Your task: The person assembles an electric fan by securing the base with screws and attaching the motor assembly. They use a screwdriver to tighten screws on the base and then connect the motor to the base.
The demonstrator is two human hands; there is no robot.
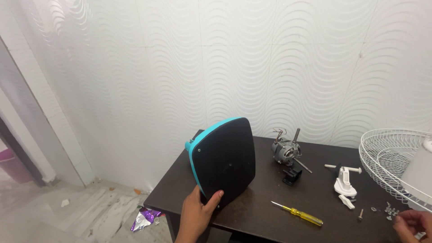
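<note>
Clearly the weak spot sits at seven o'clock on the dark table point(270, 216), where the left hand point(196, 215) pinches the lower edge of the teal-rimmed black fan base point(223, 163), thumb across its flat underside, holding it propped up on edge near the table's left corner. Gripped only at the bottom, the base could tip or slide off that corner toward the tiled floor, where a scrap of purple foil point(145, 219) lies. At the table's centre the bare fan motor point(284, 150) stands at twelve o'clock, with a yellow-handled screwdriver point(299, 213) at six; a falling base might knock either. Toward three o'clock lie white plastic fittings point(345, 182), loose screws point(375, 210) and a white wire guard point(391, 157). The right hand point(413, 223), at five o'clock, curls loosely beside the screws; I cannot tell whether it holds one, and a brush could scatter them.
</note>
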